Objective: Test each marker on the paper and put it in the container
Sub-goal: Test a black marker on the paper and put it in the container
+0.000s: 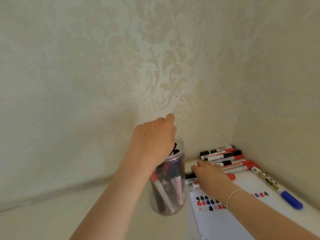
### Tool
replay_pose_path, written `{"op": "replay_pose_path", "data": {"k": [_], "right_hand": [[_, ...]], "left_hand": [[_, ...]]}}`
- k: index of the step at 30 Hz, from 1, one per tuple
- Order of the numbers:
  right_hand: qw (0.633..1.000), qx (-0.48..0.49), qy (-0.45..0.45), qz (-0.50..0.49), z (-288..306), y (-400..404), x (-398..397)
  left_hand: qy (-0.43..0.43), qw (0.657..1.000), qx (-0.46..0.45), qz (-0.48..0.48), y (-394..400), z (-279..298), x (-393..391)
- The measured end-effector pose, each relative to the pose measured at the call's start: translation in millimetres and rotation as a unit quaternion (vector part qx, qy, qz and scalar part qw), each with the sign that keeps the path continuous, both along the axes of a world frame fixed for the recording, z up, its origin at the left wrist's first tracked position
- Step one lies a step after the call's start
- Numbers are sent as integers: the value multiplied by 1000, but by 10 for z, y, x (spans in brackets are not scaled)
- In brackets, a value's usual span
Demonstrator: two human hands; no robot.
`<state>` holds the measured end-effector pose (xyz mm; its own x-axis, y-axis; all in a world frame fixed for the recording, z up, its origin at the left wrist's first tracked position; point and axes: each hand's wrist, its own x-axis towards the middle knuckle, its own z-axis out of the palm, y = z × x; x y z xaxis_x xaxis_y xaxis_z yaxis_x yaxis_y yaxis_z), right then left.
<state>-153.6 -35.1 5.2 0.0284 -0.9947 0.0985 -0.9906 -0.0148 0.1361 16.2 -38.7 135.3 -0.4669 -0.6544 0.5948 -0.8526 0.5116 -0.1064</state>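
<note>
A clear plastic jar stands on the table and holds several red, black and blue markers. My left hand hovers over its mouth, fingers curled down around the black end of a marker going into it. My right hand lies on loose markers just right of the jar, its fingers closed over a black-capped marker and a red-capped one. Behind them a row of red and black markers lies against the wall. The white paper carries several black, red and blue test marks.
A blue-capped marker lies at the right beside the paper. Patterned wallpaper walls meet in a corner close behind the markers. The pale tabletop stretches left of the jar.
</note>
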Motion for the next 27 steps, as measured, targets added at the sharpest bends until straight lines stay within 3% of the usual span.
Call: {"op": "replay_pose_path", "data": {"k": [4, 8, 13, 16, 18, 20, 22, 23, 25, 27], "right_hand": [[1000, 2, 10, 20, 68, -42, -6], [999, 11, -26, 27, 105, -81, -25], [999, 29, -31, 22, 145, -120, -10], [995, 19, -102, 3, 181, -116, -73], [979, -24, -200, -30, 271, -103, -158], [927, -70, -362, -66, 414, -58, -239], [838, -107, -529, -78, 560, 40, -308], [793, -118, -592, -85, 608, 102, -343], [714, -115, -685, -91, 631, 228, -424], [657, -92, -744, -83, 579, 336, -492]], "left_hand": [[-25, 991, 131, 6, -73, -29, -6], [-22, 961, 274, 17, -151, 23, -14], [-106, 933, 339, 52, -238, 103, -73], [-117, 936, 324, 75, -175, 173, -77], [-67, 974, 198, 84, -26, 216, -109], [27, 999, 3, 16, 216, 192, -228], [139, 981, -55, -126, 449, 42, -426], [167, 971, -40, -169, 525, -74, -530], [168, 971, 62, -159, 543, -385, -727], [154, 942, 259, -150, 492, -687, -875]]}}
